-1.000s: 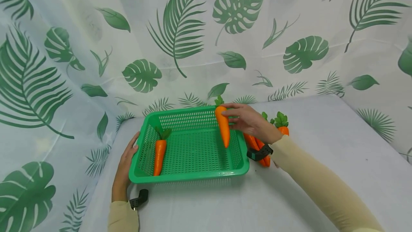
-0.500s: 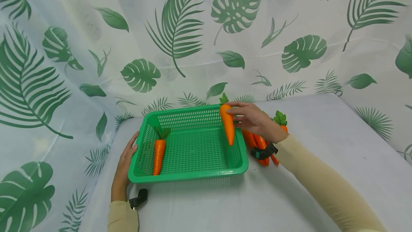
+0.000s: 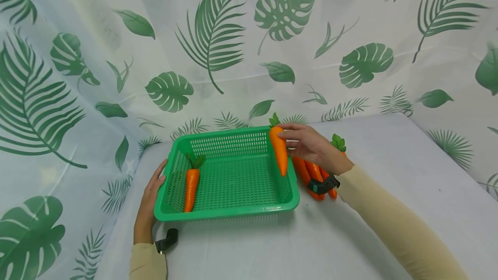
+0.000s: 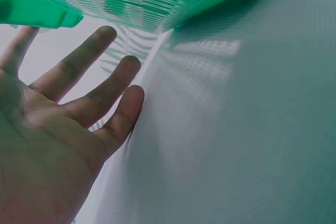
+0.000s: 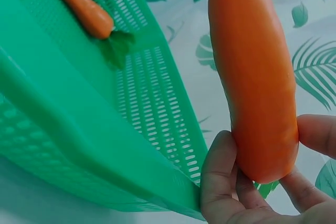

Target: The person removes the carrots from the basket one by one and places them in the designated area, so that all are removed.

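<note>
Head view | carrot [image 3: 279, 150] pinched between right hand [image 3: 311, 146] fingers [image 3: 289, 132]

Two arms are seen, each covered to the wrist by a close-fitting, pale cream-beige long sleeve [image 3: 393, 224] of smooth, plain fabric without print or buttons. The left sleeve [image 3: 147, 262] ends in a soft cuff. A small black device on a black strap is worn at the left wrist [image 3: 167, 240], just beyond that cuff. A similar black band [image 3: 324, 185] with a dark teal part is worn at the right cuff. Both hands are bare; short, unpainted nails are seen on the left hand [image 4: 63, 129].
</note>
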Motion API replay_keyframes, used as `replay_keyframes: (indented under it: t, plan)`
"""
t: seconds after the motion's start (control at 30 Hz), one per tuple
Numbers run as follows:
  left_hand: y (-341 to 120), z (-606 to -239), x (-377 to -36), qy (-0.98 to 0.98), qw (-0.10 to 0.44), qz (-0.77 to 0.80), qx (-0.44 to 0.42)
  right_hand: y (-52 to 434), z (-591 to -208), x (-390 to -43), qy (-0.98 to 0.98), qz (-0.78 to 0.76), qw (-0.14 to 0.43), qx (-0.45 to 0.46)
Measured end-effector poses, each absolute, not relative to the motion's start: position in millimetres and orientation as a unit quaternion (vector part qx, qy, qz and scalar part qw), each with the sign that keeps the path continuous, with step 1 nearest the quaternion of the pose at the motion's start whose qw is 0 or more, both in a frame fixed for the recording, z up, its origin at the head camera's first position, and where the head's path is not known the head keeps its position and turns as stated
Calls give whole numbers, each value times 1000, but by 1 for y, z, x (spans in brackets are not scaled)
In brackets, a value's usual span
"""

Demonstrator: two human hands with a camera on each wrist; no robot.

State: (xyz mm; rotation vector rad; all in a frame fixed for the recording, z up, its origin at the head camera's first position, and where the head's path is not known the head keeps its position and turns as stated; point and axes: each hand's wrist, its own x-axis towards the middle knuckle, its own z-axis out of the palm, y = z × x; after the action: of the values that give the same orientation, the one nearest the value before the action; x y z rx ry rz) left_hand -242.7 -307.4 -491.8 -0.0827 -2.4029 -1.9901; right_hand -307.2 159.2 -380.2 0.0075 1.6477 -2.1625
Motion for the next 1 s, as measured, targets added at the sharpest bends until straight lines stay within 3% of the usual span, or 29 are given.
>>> replay_keyframes:
  t: [1.0]
  plan:
    - [-307, -492, -243, -773, 18, -634, -28, 192, -383, -302, 574, -797, 188, 14]
